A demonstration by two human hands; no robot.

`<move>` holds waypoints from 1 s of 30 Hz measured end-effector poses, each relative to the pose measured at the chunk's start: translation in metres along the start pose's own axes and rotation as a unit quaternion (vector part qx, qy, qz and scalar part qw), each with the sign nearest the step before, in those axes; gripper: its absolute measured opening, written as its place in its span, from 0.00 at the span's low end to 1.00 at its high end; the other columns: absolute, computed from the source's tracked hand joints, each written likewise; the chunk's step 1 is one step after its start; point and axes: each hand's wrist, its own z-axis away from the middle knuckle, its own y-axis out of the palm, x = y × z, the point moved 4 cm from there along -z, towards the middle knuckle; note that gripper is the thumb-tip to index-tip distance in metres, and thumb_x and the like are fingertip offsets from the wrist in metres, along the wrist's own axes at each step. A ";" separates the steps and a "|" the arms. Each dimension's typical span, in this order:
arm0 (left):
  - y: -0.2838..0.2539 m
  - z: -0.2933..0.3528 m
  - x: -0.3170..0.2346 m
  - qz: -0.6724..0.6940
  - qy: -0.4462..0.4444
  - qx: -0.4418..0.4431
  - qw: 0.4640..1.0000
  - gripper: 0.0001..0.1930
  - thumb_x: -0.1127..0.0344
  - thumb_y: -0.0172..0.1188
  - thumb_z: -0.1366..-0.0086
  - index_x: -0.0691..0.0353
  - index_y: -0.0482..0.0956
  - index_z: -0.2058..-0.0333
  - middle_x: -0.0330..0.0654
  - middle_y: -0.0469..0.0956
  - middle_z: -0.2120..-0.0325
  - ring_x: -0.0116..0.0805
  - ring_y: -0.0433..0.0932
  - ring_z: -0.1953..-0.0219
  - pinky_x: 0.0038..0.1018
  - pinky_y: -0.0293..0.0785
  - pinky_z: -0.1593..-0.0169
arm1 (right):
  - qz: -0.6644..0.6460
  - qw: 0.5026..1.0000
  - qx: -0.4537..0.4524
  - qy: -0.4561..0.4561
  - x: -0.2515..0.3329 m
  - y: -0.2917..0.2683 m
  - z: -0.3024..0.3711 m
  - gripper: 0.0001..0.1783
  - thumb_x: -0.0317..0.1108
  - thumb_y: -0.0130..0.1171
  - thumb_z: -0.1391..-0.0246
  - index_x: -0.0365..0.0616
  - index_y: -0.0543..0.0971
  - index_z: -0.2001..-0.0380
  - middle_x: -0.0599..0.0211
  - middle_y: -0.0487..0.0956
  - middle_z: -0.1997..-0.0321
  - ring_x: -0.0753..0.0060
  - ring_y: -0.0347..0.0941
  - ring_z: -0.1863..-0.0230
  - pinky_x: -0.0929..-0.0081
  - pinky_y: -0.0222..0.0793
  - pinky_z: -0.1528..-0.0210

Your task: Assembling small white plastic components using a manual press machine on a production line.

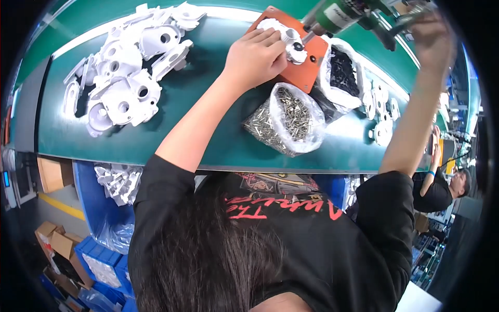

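My left hand (256,56) lies over a white plastic housing (294,46), its fingers curled round the near side and holding it down. That housing rests on an orange fixture plate (314,61) with a few holes in it. Just above the housing's right end is the pointed tip of a green drill-press-like machine (340,14). At the upper right my right hand (432,39) is raised and closed round the machine's metal lever (409,22); its fingers are somewhat blurred. An open clear bag of small metal screws or pins (293,117) stands on the green bench close to the plate.
White housings (125,96) are heaped on the left of the green bench (176,112). A bag of black small parts (340,73) stands right of the plate, with more white parts (383,112) beyond. Blue bins (99,262) sit below left; a co-worker (439,190) is at far right.
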 end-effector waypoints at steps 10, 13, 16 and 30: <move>0.003 0.003 0.010 0.073 -0.039 -0.008 0.997 0.14 0.66 0.61 0.51 0.63 0.74 0.65 0.44 0.80 0.70 0.44 0.79 0.65 0.33 0.76 0.62 | 0.571 0.691 -0.400 0.191 -0.094 -0.020 0.200 0.21 0.34 0.49 0.43 0.43 0.71 0.46 0.54 0.67 0.39 0.60 0.64 0.41 0.62 0.57 0.39; 0.010 -0.001 0.007 0.085 -0.049 0.009 0.995 0.19 0.65 0.62 0.50 0.63 0.73 0.59 0.45 0.80 0.70 0.47 0.79 0.63 0.34 0.76 0.60 | 0.713 0.555 -0.393 0.171 -0.135 -0.009 0.273 0.25 0.34 0.52 0.48 0.43 0.70 0.45 0.52 0.65 0.38 0.50 0.59 0.37 0.55 0.50 0.37; 0.011 -0.006 0.002 0.098 -0.045 0.037 0.993 0.21 0.64 0.62 0.49 0.63 0.72 0.56 0.46 0.80 0.66 0.48 0.79 0.61 0.36 0.74 0.55 | 0.696 0.552 -0.441 0.128 -0.143 0.017 0.288 0.25 0.32 0.53 0.49 0.46 0.71 0.45 0.54 0.67 0.39 0.50 0.60 0.38 0.58 0.50 0.36; 0.015 -0.063 0.031 0.142 -0.182 0.395 0.889 0.24 0.49 0.61 0.42 0.53 0.72 0.50 0.44 0.74 0.53 0.41 0.74 0.52 0.33 0.67 0.49 | 0.560 0.650 -0.506 0.085 -0.142 0.021 0.288 0.35 0.40 0.67 0.54 0.36 0.66 0.45 0.52 0.70 0.46 0.57 0.65 0.44 0.66 0.58 0.41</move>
